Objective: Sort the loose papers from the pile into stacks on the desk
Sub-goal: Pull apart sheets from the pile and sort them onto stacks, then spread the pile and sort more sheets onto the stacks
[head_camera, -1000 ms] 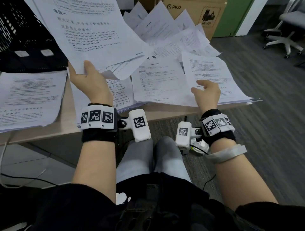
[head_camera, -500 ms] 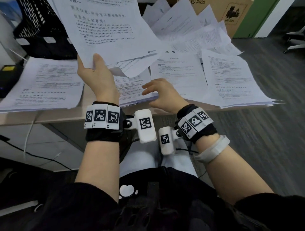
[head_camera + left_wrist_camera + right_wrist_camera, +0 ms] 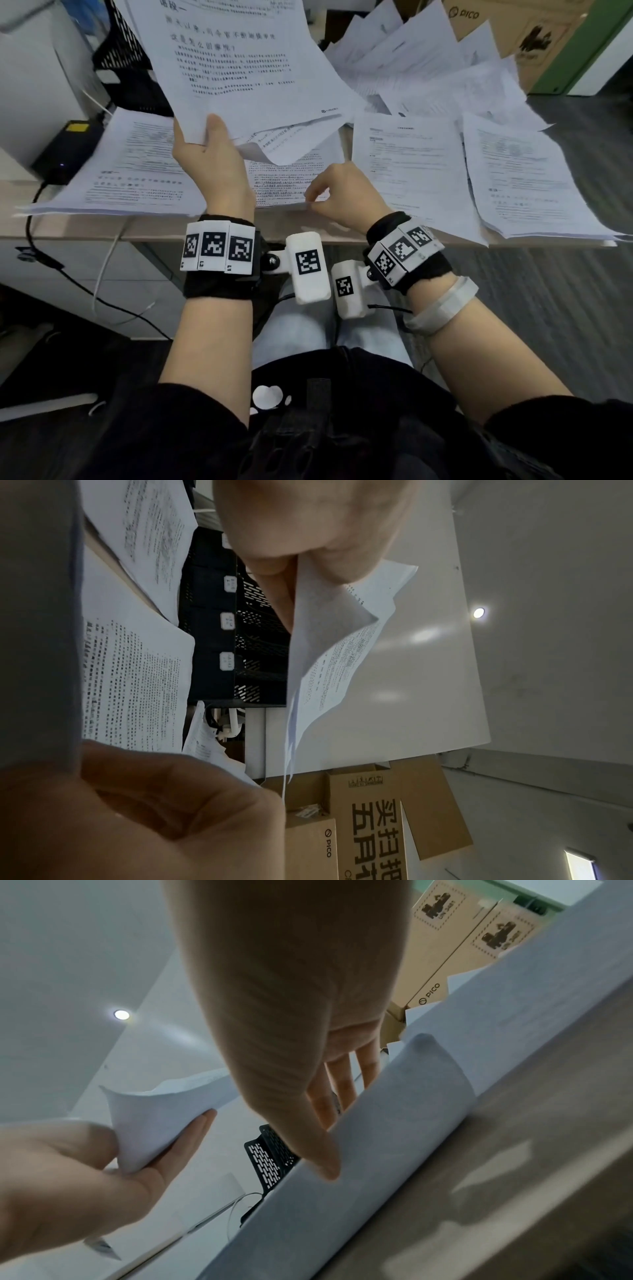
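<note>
My left hand (image 3: 209,161) grips a bundle of printed sheets (image 3: 246,68) by its lower edge, raised above the desk (image 3: 102,229). The left wrist view shows the thumb and fingers (image 3: 308,534) pinching those sheets (image 3: 329,642). My right hand (image 3: 342,192) pinches the near edge of the middle stack (image 3: 284,178) at the desk's front. Its thumb (image 3: 318,1164) and fingers curl the top sheet (image 3: 394,1110) upward. Another stack (image 3: 130,171) lies to the left and two more (image 3: 411,164) (image 3: 524,178) to the right. The loose pile (image 3: 428,58) fans out behind them.
A black mesh file tray (image 3: 126,68) stands at the back left, behind the held sheets. A black power adapter (image 3: 68,147) with a cable sits at the desk's left end. Cardboard boxes (image 3: 513,27) stand behind the loose pile. My knees are under the desk edge.
My right hand has moved left from the far right stack to the middle stack and taken hold of its near edge. The left hand keeps the bundle raised.
</note>
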